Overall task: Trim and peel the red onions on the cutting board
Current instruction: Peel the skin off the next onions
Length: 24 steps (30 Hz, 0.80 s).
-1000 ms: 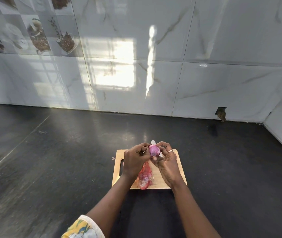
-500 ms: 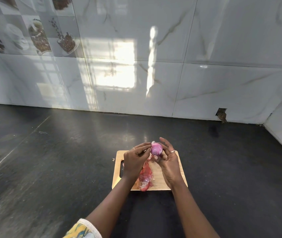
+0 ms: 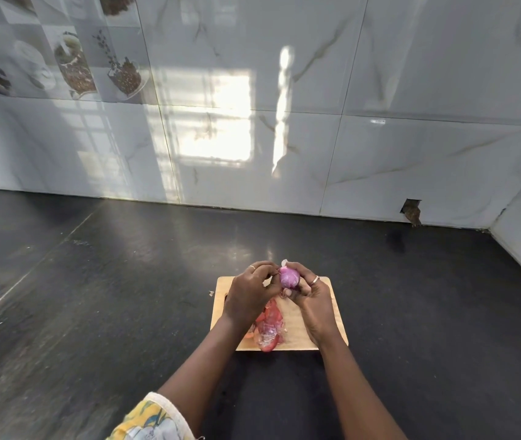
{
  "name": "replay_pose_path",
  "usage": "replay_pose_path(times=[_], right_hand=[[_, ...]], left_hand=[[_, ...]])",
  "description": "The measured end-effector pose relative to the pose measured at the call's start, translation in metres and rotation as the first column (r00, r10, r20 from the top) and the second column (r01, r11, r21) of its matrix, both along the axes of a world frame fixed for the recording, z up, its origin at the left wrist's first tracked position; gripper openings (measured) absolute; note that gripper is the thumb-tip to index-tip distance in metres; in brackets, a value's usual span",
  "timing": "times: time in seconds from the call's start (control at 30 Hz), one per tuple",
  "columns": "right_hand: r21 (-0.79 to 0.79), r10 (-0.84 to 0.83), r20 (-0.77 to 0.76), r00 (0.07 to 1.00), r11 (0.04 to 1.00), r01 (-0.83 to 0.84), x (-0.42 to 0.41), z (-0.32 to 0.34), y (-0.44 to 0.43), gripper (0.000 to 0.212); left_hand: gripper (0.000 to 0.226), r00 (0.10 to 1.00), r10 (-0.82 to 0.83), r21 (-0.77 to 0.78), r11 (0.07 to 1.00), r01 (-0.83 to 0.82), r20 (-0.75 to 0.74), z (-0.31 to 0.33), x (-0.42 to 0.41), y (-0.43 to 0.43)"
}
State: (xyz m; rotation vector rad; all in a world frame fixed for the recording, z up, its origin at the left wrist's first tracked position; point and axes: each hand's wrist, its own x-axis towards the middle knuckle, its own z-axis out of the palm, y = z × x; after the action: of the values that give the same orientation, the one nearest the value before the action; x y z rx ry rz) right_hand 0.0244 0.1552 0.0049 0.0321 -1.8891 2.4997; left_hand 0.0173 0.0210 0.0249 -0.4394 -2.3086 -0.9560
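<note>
Right hand [image 3: 311, 300]: fingers closed around the onion [image 3: 289, 277], held above the far edge of the cutting board [image 3: 332, 315].
Left hand [image 3: 249, 293]: fingertips pinched together just beside the onion's left side.
Peels [image 3: 268, 328]: red pile on the board, reaching its near edge.
Counter [image 3: 110, 281]: dark, open on all sides of the board.
Wall [image 3: 284, 106]: tiled, well behind.

cutting board [image 3: 335, 325]: matt wood | counter [image 3: 125, 281]: dark glossy stone | wall tiles [image 3: 411, 90]: glossy

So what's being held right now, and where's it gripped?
A red onion, held above the cutting board in the right hand fingertips; the left hand pinches at its side.
</note>
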Motion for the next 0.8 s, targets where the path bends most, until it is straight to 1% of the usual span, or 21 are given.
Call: replay_pose_path(times=[0.13, 0.23, 0.4, 0.53, 0.63, 0.73, 0.8], right_hand=[[-0.025, -0.007, 0.003, 1.000, 1.000, 0.007, 0.000, -0.002, -0.003, 0.054], [-0.020, -0.013, -0.002, 1.000, 1.000, 0.013, 0.000, -0.004, -0.004, 0.053], [-0.061, -0.021, -0.001, 1.000, 0.998, 0.021, 0.001, -0.007, -0.007, 0.055], [-0.156, -0.015, 0.005, 1.000, 0.988, 0.016, 0.002, -0.003, -0.007, 0.049], [-0.155, 0.001, -0.002, 1.000, 0.988, -0.001, 0.001, -0.001, -0.005, 0.048], [-0.170, 0.003, -0.006, 1.000, 0.986, -0.004, 0.002, 0.000, -0.003, 0.047], [-0.211, 0.002, -0.010, 1.000, 0.978, -0.004, 0.003, 0.004, -0.004, 0.046]], left_hand=[[0.013, 1.000, 0.010, 0.054, 0.998, -0.012, 0.030, -0.002, 0.000, 0.003], [0.011, 1.000, 0.003, 0.089, 0.996, -0.004, 0.011, -0.003, 0.001, 0.004], [0.013, 1.000, -0.021, 0.164, 0.986, 0.023, -0.016, -0.006, 0.002, 0.005], [0.010, 0.999, -0.025, 0.223, 0.974, 0.034, -0.043, -0.006, 0.003, 0.005], [0.009, 0.997, -0.047, 0.302, 0.951, 0.064, -0.063, -0.008, 0.004, 0.006], [0.019, 0.995, -0.092, 0.427, 0.901, 0.072, 0.026, -0.009, 0.008, 0.009], [0.025, 0.991, -0.101, 0.475, 0.879, 0.050, 0.083, -0.008, 0.010, 0.009]])
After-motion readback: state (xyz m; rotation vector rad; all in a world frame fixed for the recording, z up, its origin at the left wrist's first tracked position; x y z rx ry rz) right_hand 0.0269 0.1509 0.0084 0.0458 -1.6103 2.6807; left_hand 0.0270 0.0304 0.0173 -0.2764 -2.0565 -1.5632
